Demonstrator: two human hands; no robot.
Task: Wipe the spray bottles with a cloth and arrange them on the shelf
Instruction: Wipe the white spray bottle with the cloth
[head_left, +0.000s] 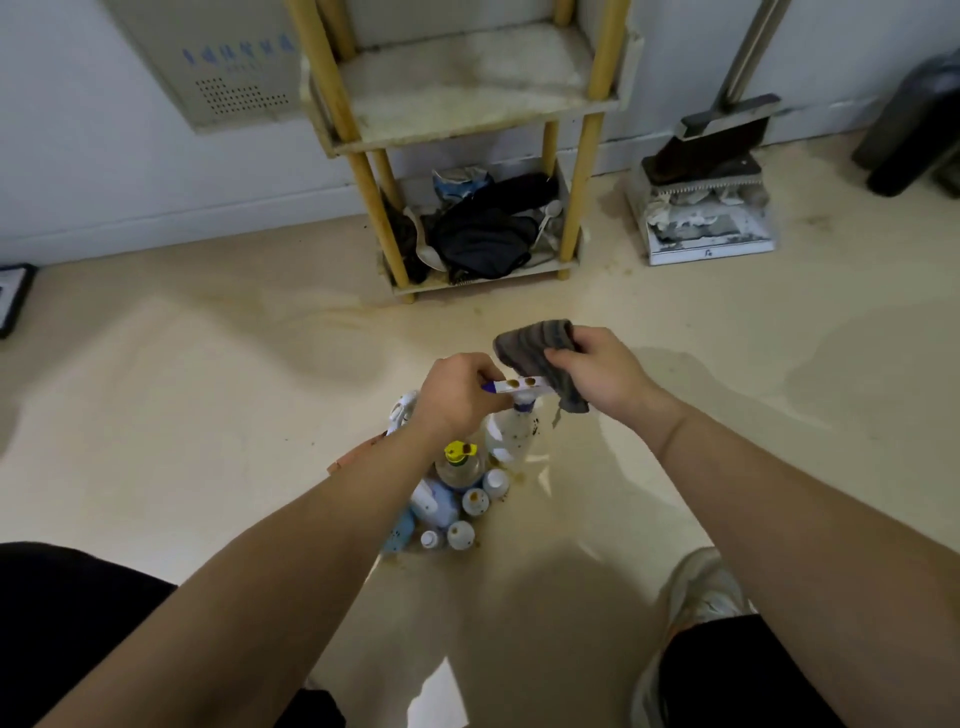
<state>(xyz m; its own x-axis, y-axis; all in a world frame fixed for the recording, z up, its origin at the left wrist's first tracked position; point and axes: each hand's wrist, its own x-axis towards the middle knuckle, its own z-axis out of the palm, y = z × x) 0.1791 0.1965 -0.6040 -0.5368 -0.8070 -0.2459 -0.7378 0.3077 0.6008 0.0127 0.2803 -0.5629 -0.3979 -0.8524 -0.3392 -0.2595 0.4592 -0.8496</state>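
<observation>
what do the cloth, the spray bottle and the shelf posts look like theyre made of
Cloth: grey ribbed fabric, probably microfibre; it folds limply in the right hand.
Spray bottle: translucent plastic with a glossy white trigger head, spotted brown.
Shelf posts: round, matte yellow; wood or bamboo, hard to tell.

A home utility corner.
A stained white shelf with yellow posts (467, 98), a white dustpan with broom (706, 218) and clustered household bottles (462, 499) on beige floor (208, 389).
</observation>
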